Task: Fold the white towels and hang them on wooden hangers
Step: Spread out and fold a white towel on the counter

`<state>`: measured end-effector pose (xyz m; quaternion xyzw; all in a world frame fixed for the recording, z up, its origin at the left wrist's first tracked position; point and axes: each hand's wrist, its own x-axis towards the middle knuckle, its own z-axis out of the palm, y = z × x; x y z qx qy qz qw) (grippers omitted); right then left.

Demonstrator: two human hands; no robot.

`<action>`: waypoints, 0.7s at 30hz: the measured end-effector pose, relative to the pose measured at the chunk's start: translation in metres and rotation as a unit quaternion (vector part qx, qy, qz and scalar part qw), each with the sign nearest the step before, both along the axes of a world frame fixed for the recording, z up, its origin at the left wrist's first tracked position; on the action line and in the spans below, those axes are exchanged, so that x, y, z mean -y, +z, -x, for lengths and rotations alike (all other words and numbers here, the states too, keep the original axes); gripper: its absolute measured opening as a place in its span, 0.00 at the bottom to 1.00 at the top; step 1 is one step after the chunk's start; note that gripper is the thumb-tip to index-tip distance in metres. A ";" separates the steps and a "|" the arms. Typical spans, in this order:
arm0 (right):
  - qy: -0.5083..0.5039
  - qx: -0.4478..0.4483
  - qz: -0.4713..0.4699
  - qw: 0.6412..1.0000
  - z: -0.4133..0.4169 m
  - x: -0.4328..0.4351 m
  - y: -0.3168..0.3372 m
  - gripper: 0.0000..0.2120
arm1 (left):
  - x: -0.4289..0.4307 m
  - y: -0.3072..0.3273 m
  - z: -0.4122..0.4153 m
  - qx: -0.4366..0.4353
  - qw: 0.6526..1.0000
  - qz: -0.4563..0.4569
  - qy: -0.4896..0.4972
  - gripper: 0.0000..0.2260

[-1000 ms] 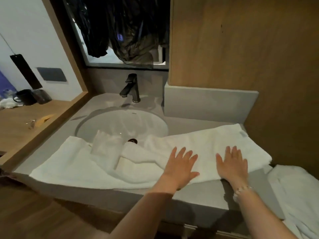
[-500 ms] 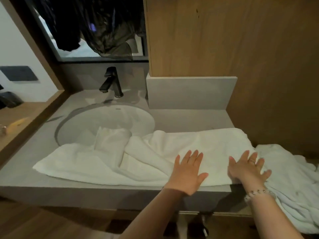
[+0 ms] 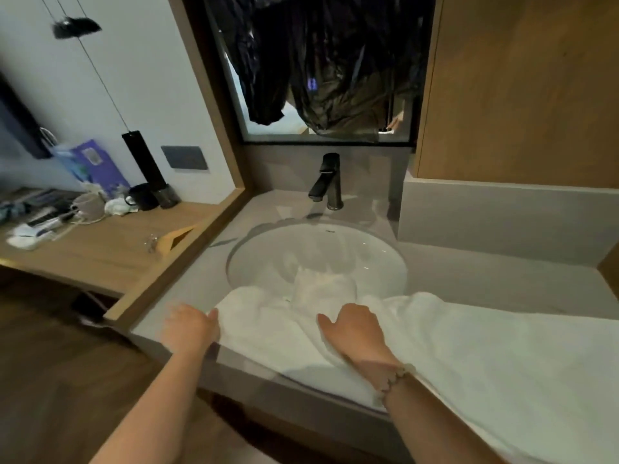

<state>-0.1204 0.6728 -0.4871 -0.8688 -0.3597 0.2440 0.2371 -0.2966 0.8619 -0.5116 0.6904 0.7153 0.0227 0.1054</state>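
Towel (image 3: 469,346): white, on counter (image 3: 485,272), 6 o'clock of basin (image 3: 318,249); right end cut off.
Left hand (image 3: 191,329): at its 9 o'clock end, blurred, grip unclear.
Right hand (image 3: 355,329): atop it, fingertips hidden, grip unclear.

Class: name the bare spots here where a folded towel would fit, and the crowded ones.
Free: grey counter between sink, backsplash and white towel; wooden desk in front of the hanger. Crowded: counter's front under the towel; desk's far end with mugs.
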 end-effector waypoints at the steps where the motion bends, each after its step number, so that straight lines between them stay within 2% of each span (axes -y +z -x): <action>1: -0.021 -0.007 -0.014 1.000 0.001 -0.004 -0.003 0.23 | -0.001 -0.008 0.009 -0.017 0.999 0.028 -0.006 0.26; 3: -0.065 -0.033 -0.048 0.996 0.002 -0.011 -0.006 0.21 | 0.000 -0.017 0.015 -0.027 0.998 0.034 -0.037 0.22; 5: -0.084 -0.053 -0.088 0.991 0.001 -0.016 -0.008 0.13 | 0.003 -0.017 0.018 -0.019 0.998 0.015 -0.055 0.16; 7: -0.080 -0.048 -0.128 0.987 0.003 -0.020 -0.008 0.18 | 0.005 -0.013 0.026 0.011 0.999 0.005 -0.051 0.13; 10: -0.018 -0.038 -0.177 0.983 0.008 -0.021 -0.007 0.22 | 0.008 -0.011 0.051 0.018 0.998 -0.014 -0.054 0.07; 13: 0.084 -0.024 -0.188 0.978 0.017 -0.021 -0.012 0.15 | 0.010 -0.006 0.071 0.032 0.999 -0.023 -0.038 0.06; 15: 0.117 -0.028 -0.190 0.974 0.022 -0.022 -0.017 0.08 | 0.011 0.002 0.068 0.079 0.994 -0.056 -0.043 0.07; 17: 0.090 -0.078 -0.194 0.974 0.024 -0.024 -0.015 0.06 | 0.014 0.013 0.046 0.164 0.982 -0.058 -0.076 0.08; 19: 0.027 -0.135 -0.192 0.972 0.021 -0.029 -0.011 0.11 | 0.024 0.024 0.012 0.258 0.958 0.010 -0.123 0.08; 21: -0.033 -0.217 -0.209 0.953 0.014 -0.032 -0.003 0.08 | 0.039 0.031 -0.023 0.327 0.929 0.110 -0.133 0.12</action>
